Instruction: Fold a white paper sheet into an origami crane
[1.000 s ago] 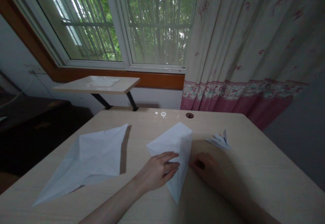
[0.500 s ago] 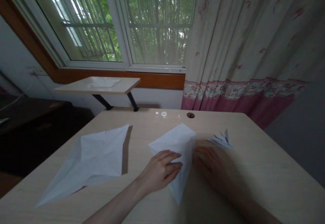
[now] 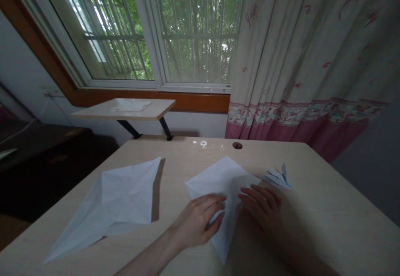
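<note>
A partly folded sheet of white paper [image 3: 229, 180] lies in front of me, its narrow point aimed toward me. My left hand [image 3: 200, 219] rests on its left side, with fingers curled and a bit of the paper showing between thumb and fingers. My right hand [image 3: 262, 203] is at the paper's right edge, fingers stretched out and slightly apart, the tips touching the sheet. Its thumb lies in shadow. Just beyond the right hand sits a small folded paper piece [image 3: 278, 178] with pointed ends.
A second, creased paper sheet [image 3: 125, 201] lies at the left of the desk [image 3: 187, 155]. At the back left a raised shelf [image 3: 159, 107] on black supports carries some crumpled white paper [image 3: 133, 105]. A round cable hole [image 3: 237, 146] is near the far edge, before the curtain [image 3: 265, 113].
The paper's right side has opened outward, so a corner now spreads toward the small folded piece. My right hand's fingers have moved up and straightened. The left hand stays on the sheet.
</note>
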The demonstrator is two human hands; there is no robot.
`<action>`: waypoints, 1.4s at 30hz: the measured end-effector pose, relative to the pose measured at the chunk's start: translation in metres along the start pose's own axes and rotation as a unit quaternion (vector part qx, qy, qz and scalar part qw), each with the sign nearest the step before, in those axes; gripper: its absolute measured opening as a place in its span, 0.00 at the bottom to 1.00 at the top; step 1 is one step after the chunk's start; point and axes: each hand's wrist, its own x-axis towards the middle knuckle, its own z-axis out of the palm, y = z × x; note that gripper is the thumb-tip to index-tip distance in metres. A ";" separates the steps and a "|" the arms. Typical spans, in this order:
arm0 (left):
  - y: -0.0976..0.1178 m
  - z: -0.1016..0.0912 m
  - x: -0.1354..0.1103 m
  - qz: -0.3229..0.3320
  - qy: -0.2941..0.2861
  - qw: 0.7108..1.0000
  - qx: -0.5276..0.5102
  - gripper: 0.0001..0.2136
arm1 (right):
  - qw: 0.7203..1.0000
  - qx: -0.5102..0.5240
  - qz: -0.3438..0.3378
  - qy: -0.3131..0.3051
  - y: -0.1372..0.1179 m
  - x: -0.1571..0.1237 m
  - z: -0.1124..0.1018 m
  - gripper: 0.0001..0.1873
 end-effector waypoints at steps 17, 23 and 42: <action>-0.007 -0.008 0.000 0.098 -0.038 0.992 -0.068 0.25 | 0.985 0.097 0.142 -0.017 0.001 -0.001 0.007 0.18; -0.005 -0.004 0.000 0.123 0.016 0.992 0.005 0.20 | 0.981 0.111 0.155 -0.034 -0.002 0.000 0.007 0.19; -0.024 0.008 -0.003 -0.160 0.203 0.966 0.006 0.19 | 0.979 0.121 0.151 -0.070 0.001 -0.001 0.009 0.13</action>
